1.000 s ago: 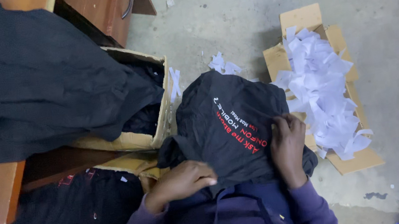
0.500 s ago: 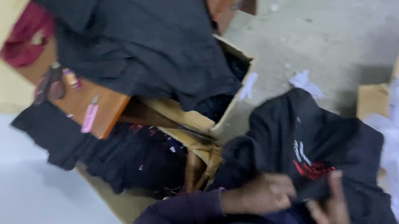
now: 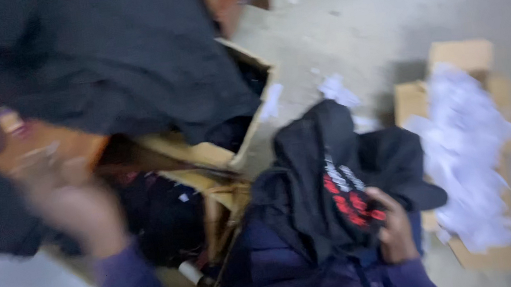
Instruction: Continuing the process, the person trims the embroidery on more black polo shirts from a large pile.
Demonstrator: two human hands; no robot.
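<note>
A black garment with red and white print (image 3: 332, 179) lies bunched on my lap. My right hand (image 3: 393, 227) grips it near the print. My left hand (image 3: 83, 209) is blurred and raised out to the left, over dark clothes beside the wooden table; whether it holds anything cannot be told. Both sleeves are dark purple.
A pile of black clothes (image 3: 119, 56) covers a wooden table (image 3: 59, 149). Open cardboard boxes (image 3: 217, 155) with dark garments stand in the middle. Flattened cardboard (image 3: 461, 57) with a heap of white paper scraps (image 3: 467, 155) lies right on the concrete floor.
My left hand has left the garment and swung out to the left. The garment is now bunched in my right hand alone. The view has shifted.
</note>
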